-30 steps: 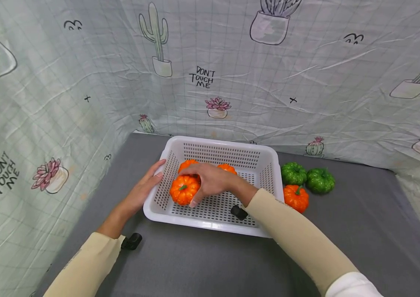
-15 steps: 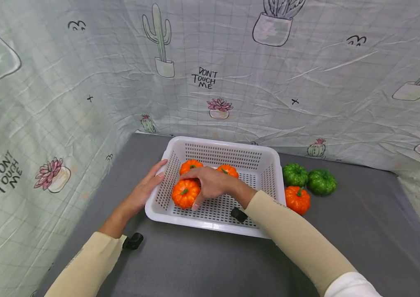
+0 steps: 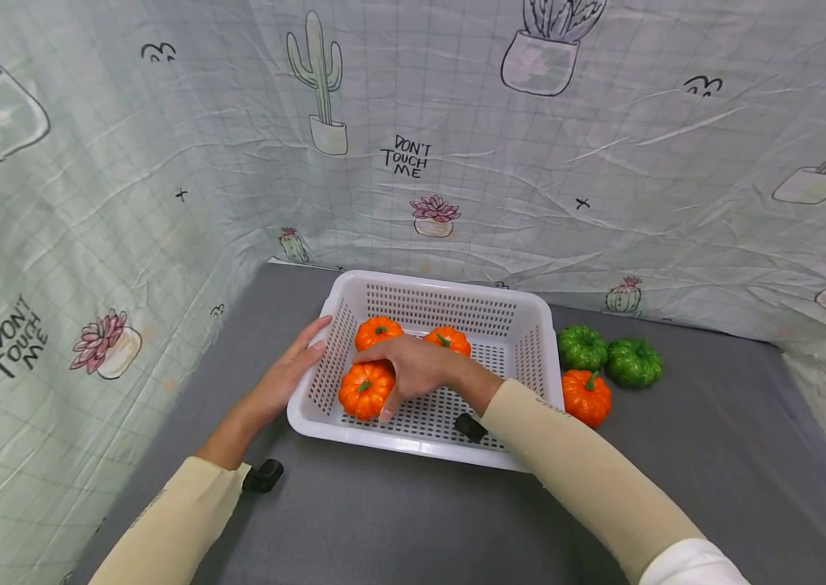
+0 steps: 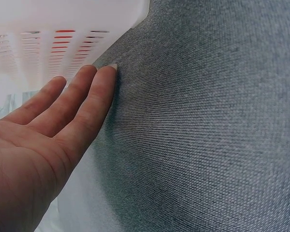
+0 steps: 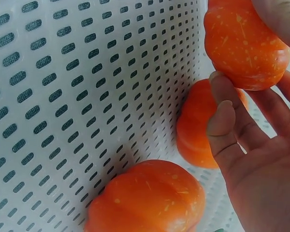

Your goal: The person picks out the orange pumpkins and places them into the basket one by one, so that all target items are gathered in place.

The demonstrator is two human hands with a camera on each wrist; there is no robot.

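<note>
In the head view, a white perforated plastic basket (image 3: 420, 446) sits on the dark grey cloth. My right hand (image 3: 416, 366) reaches into it and holds a small orange pumpkin (image 3: 365, 392) at the left front. The right wrist view shows thumb and fingers round this pumpkin (image 5: 246, 46), slightly above the basket floor. Behind it are two more orange pumpkins, one at the back left (image 3: 378, 330) and one at the back middle (image 3: 451, 340). My left hand (image 3: 284, 378) rests against the basket's left side, its visible fingers (image 4: 89, 104) nearly straight; its thumb is out of the left wrist view.
Right of the basket stand two green pumpkins, one nearer (image 3: 582, 349) and one farther right (image 3: 633, 362), with an orange pumpkin (image 3: 586, 398) in front of them. A patterned cloth (image 3: 500, 203) hangs behind and to the left. Both wrists carry small black cameras.
My right hand has shifted the held pumpkin slightly toward the basket's front, away from the back left pumpkin, which shows more now. My left hand stays at the basket's side.
</note>
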